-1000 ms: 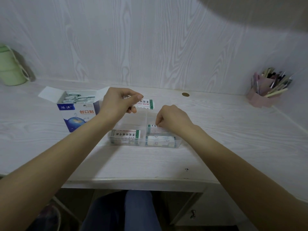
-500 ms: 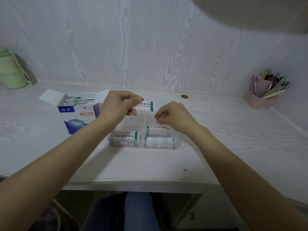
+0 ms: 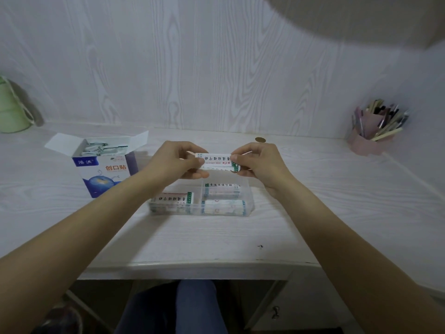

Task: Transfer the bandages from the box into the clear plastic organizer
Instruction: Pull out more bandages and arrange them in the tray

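Both hands hold a small stack of white wrapped bandages [image 3: 218, 161] above the far side of the clear plastic organizer [image 3: 250, 208]. My left hand [image 3: 177, 162] pinches the stack's left end and my right hand [image 3: 258, 161] pinches its right end. Bandage stacks lie in three of the organizer's compartments: front left [image 3: 172, 200], front right [image 3: 224, 207] and back right [image 3: 221, 189]. The open blue and white bandage box [image 3: 106, 168] stands to the left, with several wrapped bandages [image 3: 101, 148] inside.
A pink pen holder [image 3: 370, 138] full of pens sits at the far right by the wall. A green container [image 3: 12, 112] stands at the far left. A small coin-like disc [image 3: 260, 140] lies behind the hands. The desk's front edge [image 3: 192, 266] is near my knees.
My right hand has risen from the organizer's back right compartment and joined my left hand on the stack of bandages. The stack now sits between both hands.
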`<state>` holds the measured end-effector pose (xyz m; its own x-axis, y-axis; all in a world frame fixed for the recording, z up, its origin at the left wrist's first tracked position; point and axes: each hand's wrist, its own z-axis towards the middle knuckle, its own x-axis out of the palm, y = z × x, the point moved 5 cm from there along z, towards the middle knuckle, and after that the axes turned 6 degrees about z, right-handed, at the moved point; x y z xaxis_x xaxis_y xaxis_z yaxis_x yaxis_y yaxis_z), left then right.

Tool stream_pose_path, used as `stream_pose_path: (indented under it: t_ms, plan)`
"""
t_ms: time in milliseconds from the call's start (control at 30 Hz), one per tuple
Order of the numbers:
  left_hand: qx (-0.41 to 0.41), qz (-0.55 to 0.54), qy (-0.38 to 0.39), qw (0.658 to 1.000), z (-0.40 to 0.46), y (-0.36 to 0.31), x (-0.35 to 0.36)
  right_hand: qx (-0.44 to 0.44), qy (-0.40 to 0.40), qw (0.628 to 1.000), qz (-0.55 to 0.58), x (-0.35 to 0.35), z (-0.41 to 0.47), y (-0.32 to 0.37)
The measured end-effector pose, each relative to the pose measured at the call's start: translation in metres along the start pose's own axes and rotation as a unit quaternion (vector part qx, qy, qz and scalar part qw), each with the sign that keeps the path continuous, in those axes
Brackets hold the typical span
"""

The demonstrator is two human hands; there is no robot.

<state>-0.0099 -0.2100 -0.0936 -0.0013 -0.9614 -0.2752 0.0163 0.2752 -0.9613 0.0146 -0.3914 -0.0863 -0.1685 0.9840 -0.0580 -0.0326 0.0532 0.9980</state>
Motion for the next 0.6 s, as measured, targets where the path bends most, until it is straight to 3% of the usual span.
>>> stream_pose_path:
  t_ms: [200, 300, 600]
  plan:
    - [0.014, 0.119, -0.034, 0.992, 0.010, 0.000, -0.002, -0.031, -0.025, 0.997, -0.071, -0.006, 0.006, 0.000]
    - [0.008, 0.147, -0.047, 0.988, 0.017, 0.003, -0.003, -0.028, 0.001, 0.996, -0.079, -0.007, 0.007, 0.001]
    - [-0.014, 0.153, -0.018, 0.988, 0.019, 0.003, 0.001, -0.017, -0.007, 0.995, -0.103, -0.009, 0.011, -0.009]
